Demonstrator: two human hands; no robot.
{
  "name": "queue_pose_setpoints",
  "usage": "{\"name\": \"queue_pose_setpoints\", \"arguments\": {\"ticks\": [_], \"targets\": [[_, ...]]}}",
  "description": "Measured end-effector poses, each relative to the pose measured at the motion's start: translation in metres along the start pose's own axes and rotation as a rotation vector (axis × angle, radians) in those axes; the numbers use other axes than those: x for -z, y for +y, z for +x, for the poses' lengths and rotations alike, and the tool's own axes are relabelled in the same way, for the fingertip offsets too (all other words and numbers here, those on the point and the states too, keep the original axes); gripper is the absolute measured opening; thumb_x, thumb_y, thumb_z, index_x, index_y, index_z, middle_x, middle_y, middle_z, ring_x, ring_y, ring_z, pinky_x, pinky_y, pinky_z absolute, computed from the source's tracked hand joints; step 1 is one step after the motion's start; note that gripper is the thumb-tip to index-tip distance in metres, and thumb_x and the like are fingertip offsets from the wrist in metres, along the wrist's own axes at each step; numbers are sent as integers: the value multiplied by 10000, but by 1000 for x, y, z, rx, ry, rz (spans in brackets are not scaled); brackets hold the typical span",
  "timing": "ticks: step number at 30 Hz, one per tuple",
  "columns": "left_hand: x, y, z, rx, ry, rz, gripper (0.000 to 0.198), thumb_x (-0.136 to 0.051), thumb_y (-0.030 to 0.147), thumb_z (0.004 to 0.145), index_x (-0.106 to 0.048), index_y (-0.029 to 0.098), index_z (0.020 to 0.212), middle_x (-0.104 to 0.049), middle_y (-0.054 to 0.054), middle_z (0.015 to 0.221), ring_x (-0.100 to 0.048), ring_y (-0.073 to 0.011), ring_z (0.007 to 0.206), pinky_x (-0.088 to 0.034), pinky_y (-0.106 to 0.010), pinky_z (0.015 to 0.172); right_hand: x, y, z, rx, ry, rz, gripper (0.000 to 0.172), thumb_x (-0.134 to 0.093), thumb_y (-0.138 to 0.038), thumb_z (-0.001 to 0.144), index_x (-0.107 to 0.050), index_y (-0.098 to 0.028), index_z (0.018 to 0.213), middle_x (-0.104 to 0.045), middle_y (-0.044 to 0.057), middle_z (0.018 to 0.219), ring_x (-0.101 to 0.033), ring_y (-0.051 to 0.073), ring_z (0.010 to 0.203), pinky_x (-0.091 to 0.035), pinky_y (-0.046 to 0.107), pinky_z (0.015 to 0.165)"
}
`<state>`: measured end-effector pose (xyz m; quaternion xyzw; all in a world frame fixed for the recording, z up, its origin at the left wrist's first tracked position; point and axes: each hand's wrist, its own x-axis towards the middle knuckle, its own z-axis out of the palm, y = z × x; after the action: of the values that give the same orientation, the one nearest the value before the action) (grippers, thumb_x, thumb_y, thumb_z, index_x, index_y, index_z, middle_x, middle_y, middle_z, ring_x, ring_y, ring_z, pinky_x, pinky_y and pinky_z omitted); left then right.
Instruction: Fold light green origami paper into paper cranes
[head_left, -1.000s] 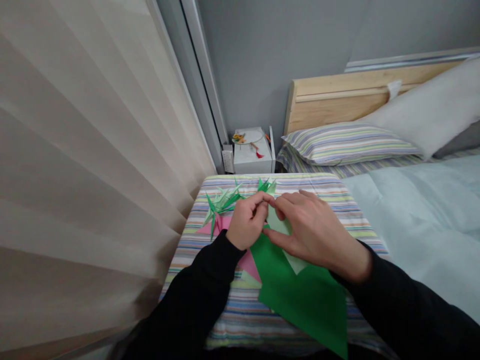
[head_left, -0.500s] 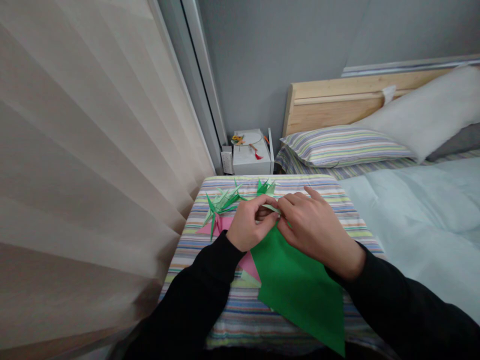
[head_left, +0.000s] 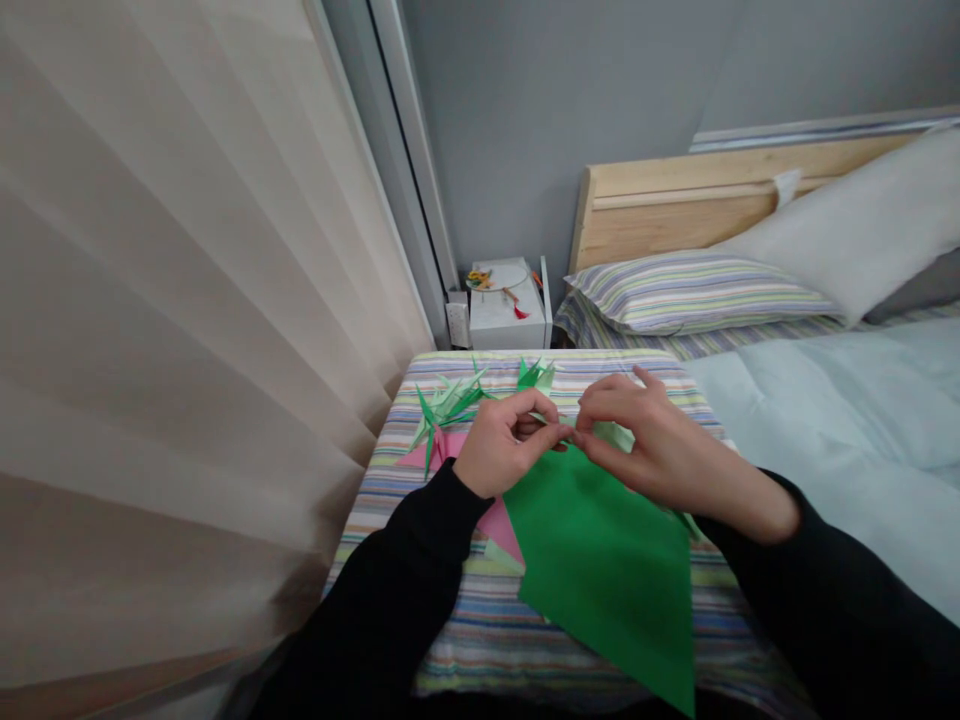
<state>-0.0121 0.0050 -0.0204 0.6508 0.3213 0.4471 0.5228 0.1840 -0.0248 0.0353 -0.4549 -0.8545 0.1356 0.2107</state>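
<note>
My left hand (head_left: 511, 440) is closed, with thumb and fingers pinching a small piece of folded paper (head_left: 564, 428), mostly hidden by the fingers. My right hand (head_left: 651, 438) meets it from the right, its thumb and forefinger tips at the paper's end. Below both hands lies a large dark green sheet of paper (head_left: 600, 560), its near corner reaching toward me. Pink paper (head_left: 501, 528) shows from under its left side. Folded green paper shapes with pointed tips (head_left: 450, 403) stand beyond my left hand, and another green pointed shape (head_left: 535, 376) sits at the far edge.
A striped cloth covers the table (head_left: 457, 620). Pale pleated curtain (head_left: 225, 300) hangs at the left. Behind the table stands a small white cabinet (head_left: 502, 325) with a round fan on top. To the right is a bed with a striped pillow (head_left: 697, 290) and pale blue bedding (head_left: 847, 420).
My right hand has shifted right and turned, opening more space between its knuckles and my left hand. My left hand keeps its pinch. The view has shifted slightly.
</note>
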Motion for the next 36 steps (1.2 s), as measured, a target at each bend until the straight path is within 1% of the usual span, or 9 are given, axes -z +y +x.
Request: {"name": "queue_pose_setpoints", "arguments": {"ticks": [1, 3, 6, 10, 13, 19, 26, 31, 36], "targets": [[0, 0, 0, 0, 18, -12, 355, -829, 421, 790, -580, 167, 795, -693, -10, 661, -728, -157, 626, -566, -239, 604, 1, 1, 1, 12, 1, 19, 164, -561, -205, 931, -665, -191, 805, -727, 35, 888, -651, 238, 995, -172, 627, 1167], [1, 1, 1, 0, 47, -33, 370, -828, 439, 792, -579, 165, 800, -689, -4, 644, -719, -147, 602, -571, -234, 594, 3, 3, 4, 53, -10, 106, 169, -558, -186, 923, -651, -189, 781, -727, 28, 869, -645, 215, 936, -263, 550, 1139], [2, 6, 1, 31, 48, -73, 407, -851, 467, 757, -583, 162, 784, -691, 1, 656, -712, -138, 579, -592, -240, 587, 5, 8, 6, 92, -53, 299, 167, -562, -163, 905, -634, -188, 756, -715, 16, 827, -631, 183, 842, -430, 361, 923], [4, 13, 2, 112, -76, -111, 414, -904, 448, 684, -625, 152, 763, -735, -32, 739, -733, -156, 589, -621, -262, 586, 4, 14, 4, 59, -135, 470, 192, -557, -162, 899, -612, -186, 716, -644, -27, 707, -582, 139, 718, -419, 266, 713], [4, 13, 1, 178, -149, -104, 392, -913, 433, 672, -651, 155, 764, -723, -25, 652, -746, -184, 596, -630, -278, 597, 3, 16, 1, 40, -160, 501, 193, -563, -159, 889, -631, -188, 711, -657, -30, 701, -589, 139, 712, -427, 271, 726], [3, 12, -2, 192, -141, -41, 329, -889, 380, 707, -637, 171, 733, -712, -14, 611, -736, -184, 569, -592, -254, 536, 7, 13, -4, 6, -221, 403, 77, -654, -199, 853, -665, -207, 778, -725, -7, 850, -653, 183, 835, -459, 316, 817], [1, 17, 1, 46, 9, -35, 217, -859, 214, 740, -653, 163, 784, -671, 26, 601, -674, -109, 531, -548, -191, 527, 6, 9, -5, 59, -47, 229, 139, -602, -221, 896, -625, -205, 760, -689, 23, 807, -618, 210, 851, -435, 372, 866], [3, 17, 1, -17, 36, -1, 132, -809, 222, 792, -693, 160, 809, -698, 4, 648, -698, -125, 570, -598, -228, 583, 14, 10, -5, 43, -13, 353, 289, -544, -370, 987, -657, -217, 769, -704, 40, 797, -627, 214, 815, -463, 351, 797], [6, 19, 0, -31, 45, -51, 217, -865, 310, 757, -708, 162, 783, -739, -16, 685, -738, -158, 601, -635, -256, 606, 12, 11, -7, 36, 28, 466, 122, -618, -236, 928, -679, -217, 825, -728, 13, 836, -643, 173, 785, -482, 300, 770]]}}
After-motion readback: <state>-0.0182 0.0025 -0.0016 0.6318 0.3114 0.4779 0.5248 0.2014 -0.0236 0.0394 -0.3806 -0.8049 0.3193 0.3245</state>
